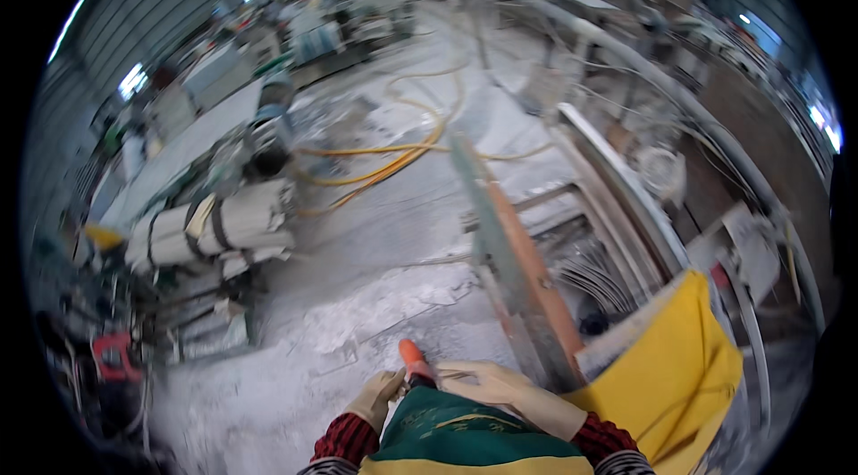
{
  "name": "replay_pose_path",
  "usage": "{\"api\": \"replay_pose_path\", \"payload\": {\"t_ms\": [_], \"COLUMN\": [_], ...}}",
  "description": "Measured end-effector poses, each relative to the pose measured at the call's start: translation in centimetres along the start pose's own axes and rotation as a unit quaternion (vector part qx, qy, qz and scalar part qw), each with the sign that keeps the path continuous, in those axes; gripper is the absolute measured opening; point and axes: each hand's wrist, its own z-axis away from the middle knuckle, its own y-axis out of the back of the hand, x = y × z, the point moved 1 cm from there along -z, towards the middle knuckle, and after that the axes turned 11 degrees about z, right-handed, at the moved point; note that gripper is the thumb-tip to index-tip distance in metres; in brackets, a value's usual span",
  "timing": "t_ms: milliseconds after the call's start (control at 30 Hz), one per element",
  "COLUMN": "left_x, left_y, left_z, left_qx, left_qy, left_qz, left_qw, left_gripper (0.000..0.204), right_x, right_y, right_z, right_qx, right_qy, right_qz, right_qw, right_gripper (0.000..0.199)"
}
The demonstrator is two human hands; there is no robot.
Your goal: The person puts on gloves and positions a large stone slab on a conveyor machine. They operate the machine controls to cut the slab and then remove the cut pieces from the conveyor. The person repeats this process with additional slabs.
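In the head view, both gloved hands are meeting low in the picture, right in front of the person's green and yellow apron (465,435). Between them an orange handle (412,357) is sticking up, pointing away from the body toward the dusty floor (357,252).

The left hand (377,396) is curling its fingers in beside the handle on its left, touching or almost touching it; how tightly it is closing I cannot tell. The right hand (500,390) is lying flatter, fingers stretched leftward toward the base of the handle, and whether it is actually clasping the handle is hidden by the apron edge. Both forearms, in red checked sleeves, are coming up from the lower edge and bending inward.

As a judgement, the work is only starting: the tool is held close to the body and its working end is not visible.

Just right of the handle, a long green and orange beam (518,260) is slanting away. A yellow cloth (679,368) is hanging further right. Beyond the handle, yellow hoses (393,162) are snaking across the floor, and left of them a strapped bundle of pale rolls (223,225) is lying.
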Motion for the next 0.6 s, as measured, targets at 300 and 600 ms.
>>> {"api": "replay_pose_path", "payload": {"t_ms": [300,600], "left_x": [-0.8,2.0], "left_y": [14.4,24.6], "left_z": [-7.7,-9.4], "left_qx": [0.08,0.153], "left_qy": [-0.004,0.01], "left_qz": [0.041,0.252], "left_qw": [0.996,0.956], "left_gripper": [0.073,0.066], "right_x": [0.4,-3.7], "right_y": [4.2,8.8], "right_z": [-13.6,-27.0], "right_qx": [0.023,0.093], "right_qy": [-0.161,-0.11], "right_qz": [0.25,0.301], "right_qw": [0.954,0.943], "right_gripper": [0.047,0.035]}}
